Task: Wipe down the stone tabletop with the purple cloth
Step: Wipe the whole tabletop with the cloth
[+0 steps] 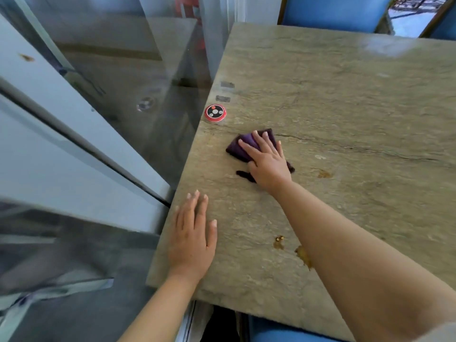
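Two hands are on the stone table (345, 99), each doing a different job. The right hand (267, 164) lies flat on the folded purple cloth (240, 148), fingers straight and spread, palm bearing down; its grip is open, pressing rather than pinching, which spreads the load over the whole pad so the cloth drags evenly across the rough stone. Cloth edges show ahead of the fingertips and to both sides of the palm. The left hand (195, 235) rests flat on bare stone near the table's left edge, fingers straight and together, holding nothing; it looks like a brace that steadies the body while the other arm reaches forward. Just beyond the cloth and slightly left of the right hand sits a round red and black call button (215, 113), touching nothing, close enough that a forward stroke would need to skirt it. Yellowish stains (278, 243) lie behind the right hand, beside the forearm, and another faint one (323, 173) lies to its right, none yet under the cloth. Judging by these, the wiping is under way with the nearer stretch still to cover. Blue chairs (333, 11) stand at the far edge, and a glass partition (123, 95) runs beside the left hand.
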`<state>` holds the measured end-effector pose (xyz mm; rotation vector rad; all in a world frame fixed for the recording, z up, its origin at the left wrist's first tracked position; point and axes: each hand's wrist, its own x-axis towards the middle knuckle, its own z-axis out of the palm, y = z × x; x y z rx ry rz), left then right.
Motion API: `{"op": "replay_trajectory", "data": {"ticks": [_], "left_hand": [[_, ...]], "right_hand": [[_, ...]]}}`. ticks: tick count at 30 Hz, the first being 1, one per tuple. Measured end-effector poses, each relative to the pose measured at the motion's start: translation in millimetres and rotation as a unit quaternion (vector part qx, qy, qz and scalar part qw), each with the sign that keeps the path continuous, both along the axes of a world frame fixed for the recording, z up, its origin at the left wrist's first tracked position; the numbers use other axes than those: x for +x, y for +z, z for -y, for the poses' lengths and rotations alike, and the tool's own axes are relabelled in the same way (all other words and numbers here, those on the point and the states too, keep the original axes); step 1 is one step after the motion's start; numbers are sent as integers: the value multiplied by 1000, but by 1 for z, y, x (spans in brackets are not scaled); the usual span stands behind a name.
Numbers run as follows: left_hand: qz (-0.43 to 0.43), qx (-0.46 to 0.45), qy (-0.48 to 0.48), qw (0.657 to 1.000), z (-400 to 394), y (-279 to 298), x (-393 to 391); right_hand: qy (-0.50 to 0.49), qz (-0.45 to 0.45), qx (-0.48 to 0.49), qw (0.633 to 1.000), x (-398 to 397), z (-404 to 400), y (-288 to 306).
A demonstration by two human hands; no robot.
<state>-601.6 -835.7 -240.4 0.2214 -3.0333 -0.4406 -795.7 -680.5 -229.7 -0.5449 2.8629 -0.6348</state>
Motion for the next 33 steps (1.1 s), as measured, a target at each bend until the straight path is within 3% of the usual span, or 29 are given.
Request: {"op": "replay_trajectory", "data": {"ticks": [2, 4, 7, 10, 12, 16, 19, 21, 25, 27, 30, 32, 33], "left_hand": [[-13, 16, 17, 1000, -1, -5, 7], [-28, 49, 44, 997, -1, -5, 2], [-67, 72, 61, 993, -3, -4, -2], [-109, 90, 65, 988, -3, -2, 0], [-115, 84, 64, 988, -3, -2, 0], [-114, 72, 66, 989, -2, -4, -1], [-123, 70, 67, 988, -1, -6, -2], [-130, 76, 67, 986, -2, -6, -2], [-136, 78, 61, 986, -2, -5, -1], [-131, 78, 67, 986, -4, -4, -2], [-133, 130, 139, 973, -18, 7, -10], [-116, 132, 109, 978, -43, 18, -23], [-95, 111, 64, 987, -58, 20, -29]], "right_hand": [[-54, 12, 20, 998, -11, 33, 1], [-18, 17, 23, 999, -12, 64, 2], [127, 10, 5, 992, 8, 83, 2], [290, 37, -20, 956, 30, 55, 0], [333, 77, -57, 938, 29, 24, 3], [200, 71, -90, 973, 2, -18, 1], [60, 11, -32, 998, 8, 2, 2], [52, 3, -11, 999, 28, 22, 4], [203, 29, -46, 978, 71, 9, 1], [228, 66, -90, 967, 84, -15, 0], [150, 220, -225, 937, 92, -41, 13], [41, 293, -300, 907, 88, -57, 25], [-10, 282, -312, 907, 84, -66, 31]]}}
